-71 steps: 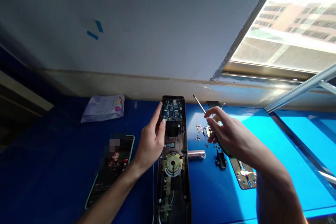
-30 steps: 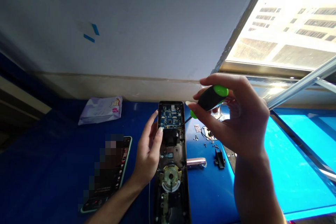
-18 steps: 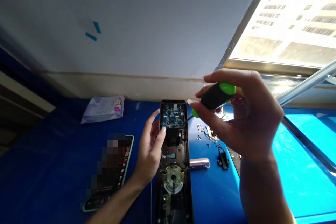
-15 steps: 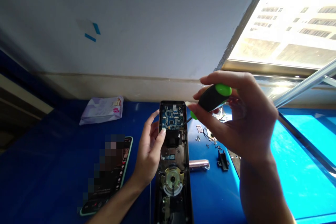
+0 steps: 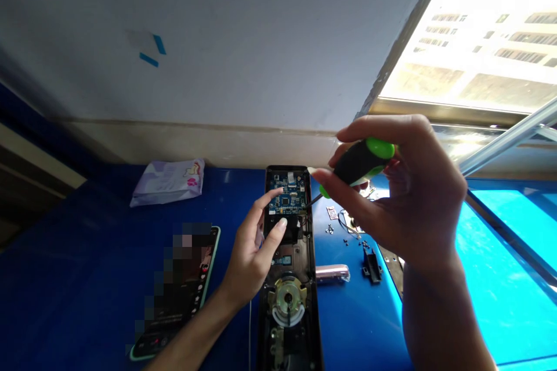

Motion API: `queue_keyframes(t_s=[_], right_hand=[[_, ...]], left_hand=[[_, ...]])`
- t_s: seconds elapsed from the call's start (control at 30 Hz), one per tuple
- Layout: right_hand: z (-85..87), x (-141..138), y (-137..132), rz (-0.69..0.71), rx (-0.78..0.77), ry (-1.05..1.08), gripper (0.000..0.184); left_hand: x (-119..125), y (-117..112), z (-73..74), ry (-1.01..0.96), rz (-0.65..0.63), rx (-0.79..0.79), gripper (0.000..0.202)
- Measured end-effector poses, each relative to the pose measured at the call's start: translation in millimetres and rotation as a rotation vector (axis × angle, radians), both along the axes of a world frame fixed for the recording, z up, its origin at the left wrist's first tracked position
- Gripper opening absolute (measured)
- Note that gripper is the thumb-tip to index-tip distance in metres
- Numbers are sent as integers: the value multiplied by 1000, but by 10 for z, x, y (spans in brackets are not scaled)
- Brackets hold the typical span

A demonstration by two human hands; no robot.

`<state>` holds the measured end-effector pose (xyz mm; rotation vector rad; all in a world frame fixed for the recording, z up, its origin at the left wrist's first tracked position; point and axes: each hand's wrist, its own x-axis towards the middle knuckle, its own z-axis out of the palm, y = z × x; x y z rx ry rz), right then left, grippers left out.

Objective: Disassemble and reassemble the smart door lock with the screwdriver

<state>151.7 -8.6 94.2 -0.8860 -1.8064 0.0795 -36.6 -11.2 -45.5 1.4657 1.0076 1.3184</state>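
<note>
A long dark casing (image 5: pixel 310 255) lies lengthwise in front of me, with a blue circuit board (image 5: pixel 285 194) at its far end. Nearer to me it carries a round brass-coloured part (image 5: pixel 288 295). My left hand (image 5: pixel 252 249) is at the casing's left edge, thumb and index finger spread apart. Its index fingertip is over the board and its thumb over a black block below. My right hand (image 5: pixel 418 197) is closed round the black-and-green handle of a screwdriver (image 5: pixel 359 162). The screwdriver slants down left, its tip at the board's lower right corner; exact contact is unclear.
A phone (image 5: pixel 211 266) and a lilac packet (image 5: pixel 167 182) lie on the blue table (image 5: pixel 87 278) to the left. Small screws (image 5: pixel 363 243), a black bracket (image 5: pixel 372 266) and a pink wrapped cylinder (image 5: pixel 333 273) lie right of the casing. A wall stands behind.
My left index finger has moved from the casing's side to over the board, and the thumb has slid down onto the black block. My right hand has shifted slightly right with the screwdriver.
</note>
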Motion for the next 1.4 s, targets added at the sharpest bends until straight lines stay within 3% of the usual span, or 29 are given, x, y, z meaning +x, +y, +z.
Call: queue_keyframes(t_s=[0.67,1.4], right_hand=[[-19,57,-3,-96,130,-95,27],[34,-20,-72,-146,154,-175,24]], left_hand=[[-52,15,47,197,59,61,26],[-11,17,61,120,52,47,26]])
